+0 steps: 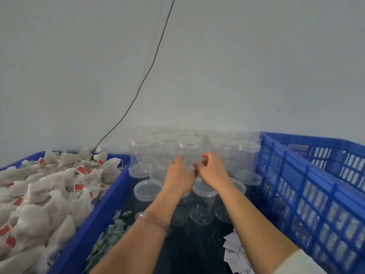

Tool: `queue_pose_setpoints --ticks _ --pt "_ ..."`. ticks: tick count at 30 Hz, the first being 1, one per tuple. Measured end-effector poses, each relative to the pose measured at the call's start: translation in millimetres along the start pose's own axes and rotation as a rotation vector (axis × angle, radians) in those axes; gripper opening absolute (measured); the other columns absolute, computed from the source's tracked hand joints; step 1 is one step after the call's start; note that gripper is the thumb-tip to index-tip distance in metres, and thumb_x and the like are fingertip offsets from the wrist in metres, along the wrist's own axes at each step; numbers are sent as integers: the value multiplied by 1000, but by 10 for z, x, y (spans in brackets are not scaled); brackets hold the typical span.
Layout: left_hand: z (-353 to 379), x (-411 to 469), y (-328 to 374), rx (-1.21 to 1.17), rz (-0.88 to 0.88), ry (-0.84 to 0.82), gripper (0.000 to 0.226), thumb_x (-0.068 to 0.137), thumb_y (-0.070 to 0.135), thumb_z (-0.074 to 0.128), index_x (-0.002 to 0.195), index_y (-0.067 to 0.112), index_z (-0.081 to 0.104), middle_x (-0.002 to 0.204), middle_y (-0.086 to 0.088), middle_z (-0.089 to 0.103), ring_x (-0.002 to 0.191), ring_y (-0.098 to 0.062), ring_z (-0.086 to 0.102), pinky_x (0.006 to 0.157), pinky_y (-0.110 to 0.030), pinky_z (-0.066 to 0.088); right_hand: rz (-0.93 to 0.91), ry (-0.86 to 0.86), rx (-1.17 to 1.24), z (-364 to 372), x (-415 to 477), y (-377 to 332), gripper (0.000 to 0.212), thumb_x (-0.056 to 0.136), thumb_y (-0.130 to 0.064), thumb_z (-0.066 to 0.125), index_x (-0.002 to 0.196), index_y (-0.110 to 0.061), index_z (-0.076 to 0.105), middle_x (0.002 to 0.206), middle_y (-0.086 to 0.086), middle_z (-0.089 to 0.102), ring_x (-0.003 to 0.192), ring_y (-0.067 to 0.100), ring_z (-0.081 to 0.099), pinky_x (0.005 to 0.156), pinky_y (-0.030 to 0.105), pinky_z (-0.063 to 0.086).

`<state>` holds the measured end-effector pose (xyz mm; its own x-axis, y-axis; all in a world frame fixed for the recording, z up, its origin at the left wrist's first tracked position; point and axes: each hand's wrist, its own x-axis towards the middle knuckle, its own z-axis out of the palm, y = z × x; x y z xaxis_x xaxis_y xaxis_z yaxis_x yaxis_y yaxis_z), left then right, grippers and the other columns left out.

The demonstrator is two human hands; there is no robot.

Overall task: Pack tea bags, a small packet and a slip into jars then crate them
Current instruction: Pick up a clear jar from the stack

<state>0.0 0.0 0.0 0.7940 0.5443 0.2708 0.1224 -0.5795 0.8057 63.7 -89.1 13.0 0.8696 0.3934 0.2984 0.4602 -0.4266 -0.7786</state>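
Both hands reach forward to 1 clear jar (188, 149) at the centre of the frame, in the front row of the lidded jars (227, 153) standing against the wall. The left hand (180, 175) curls its fingers round the jar's lower left side and holds it. The right hand (212, 171) has curled fingers at the jar's lower right, its thumb close to the left hand; blur and the clear plastic hide the contact, so I cannot tell whether it grips the jar or only nears it.

The step in hand looks like fetching an empty jar to fill; I judge the packing of this jar as not yet begun, since nothing shows inside it.

The tea bags (45, 186) are heaped in a blue bin (110, 192) at the left of the frame; the small packets (111, 232) lie at lower centre-left on the dark surface, just beside that bin; the slips (234, 246) lie at lower right, near the blue crate (296, 175) that fills the right side.

The next move likely calls for lifting the jar out of its row without knocking its neighbours, which stand touching or nearly so; then drawing it toward the lower frame, taking off the lid, and loading tea bags, 1 packet and 1 slip.
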Motion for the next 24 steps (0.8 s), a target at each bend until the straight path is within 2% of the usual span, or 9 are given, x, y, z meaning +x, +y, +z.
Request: queue_pose_setpoints --ticks 2,6,9,11,13,16,18,20,24 --pt "27 138 -47 -64 -46 38 61 86 24 68 136 3 40 137 -16 49 127 -31 46 99 -34 41 15 -7 -1 95 94 64 55 97 -28 60 143 -7 38 143 12 48 126 25 50 98 32 39" --pt "60 418 -208 -136 -172 5 74 78 27 78 135 1 38 133 -16 51 121 -29 51 94 -34 44 64 -49 58 264 262 301 55 94 -31 61 139 -8 39 142 11 49 111 17 50 87 28 37" --pt "43 547 -322 -174 -175 -26 76 76 22 82 134 3 37 126 -10 54 107 -19 52 86 -27 40 67 -91 58 305 338 399 68 96 -34 60 149 -7 28 152 12 40 136 26 42 105 36 37" --pt "26 598 -379 -184 -171 -52 78 78 18 80 139 4 33 120 -4 49 104 -16 47 89 -27 40 45 -115 37 338 374 458 65 99 -32 55 151 -8 25 153 11 39 137 26 41 107 37 35" --pt "18 625 -413 -163 -166 -32 76 81 19 77 142 5 33 118 -3 50 103 -17 48 91 -29 42 48 -112 41 378 399 483 62 101 -30 51 152 -9 24 152 11 40 136 26 43 106 37 37" --pt "20 631 -427 -110 -124 10 68 85 24 73 142 9 39 98 7 54 95 -15 52 82 -27 40 41 -93 25 416 428 488 55 101 -29 52 147 -7 32 144 12 46 123 21 49 96 31 40" --pt "26 620 -428 -120 -119 17 72 85 28 73 146 12 37 118 -2 59 110 -21 56 88 -28 41 23 -83 26 430 445 487 54 99 -33 54 143 -6 38 139 12 49 117 20 50 92 30 39" --pt "30 600 -421 -168 -124 33 74 84 29 74 147 15 38 135 -12 53 120 -25 55 95 -29 43 30 -50 90 410 439 468 58 96 -40 57 141 -6 42 136 11 52 112 19 52 86 27 39" --pt "-12 503 -323 -292 -84 44 72 81 27 77 143 17 42 138 -8 50 115 -21 54 98 -38 48 50 40 235 271 357 374 69 83 -53 70 134 -13 44 123 -2 49 105 12 49 82 25 38"
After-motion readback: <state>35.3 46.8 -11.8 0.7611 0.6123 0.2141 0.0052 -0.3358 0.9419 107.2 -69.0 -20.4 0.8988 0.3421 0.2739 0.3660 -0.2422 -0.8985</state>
